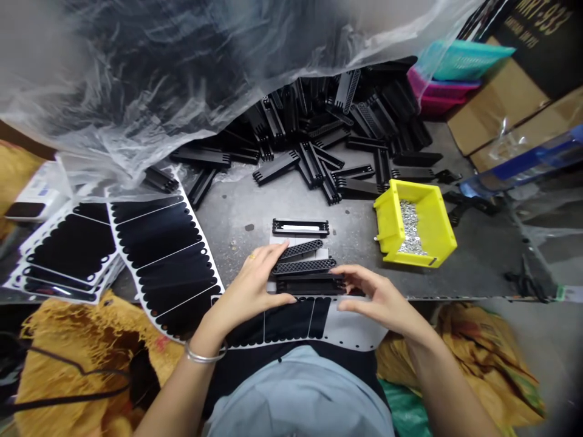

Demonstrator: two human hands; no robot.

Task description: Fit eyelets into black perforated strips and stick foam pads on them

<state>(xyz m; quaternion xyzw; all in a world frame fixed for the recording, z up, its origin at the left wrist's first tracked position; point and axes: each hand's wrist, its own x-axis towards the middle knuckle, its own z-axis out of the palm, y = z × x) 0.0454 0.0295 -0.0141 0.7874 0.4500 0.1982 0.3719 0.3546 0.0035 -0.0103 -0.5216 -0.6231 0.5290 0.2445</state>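
Across this grey workbench (237, 212), the left hand (248, 291) and right hand (378, 297) close narrowly from either side on perforated black strips (304, 266), seemingly to keep them squared, while a yellow bin (437, 224) of small metal pieces sits within reach and a heap of black parts (310, 145) lies farther back, apparently awaiting handling.

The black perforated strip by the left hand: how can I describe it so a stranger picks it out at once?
On the grey work table, find the person's left hand. Its fingertips touch the black perforated strip. This strip is the upper of two alike and lies slanted, while the lower perforated strip lies almost level.
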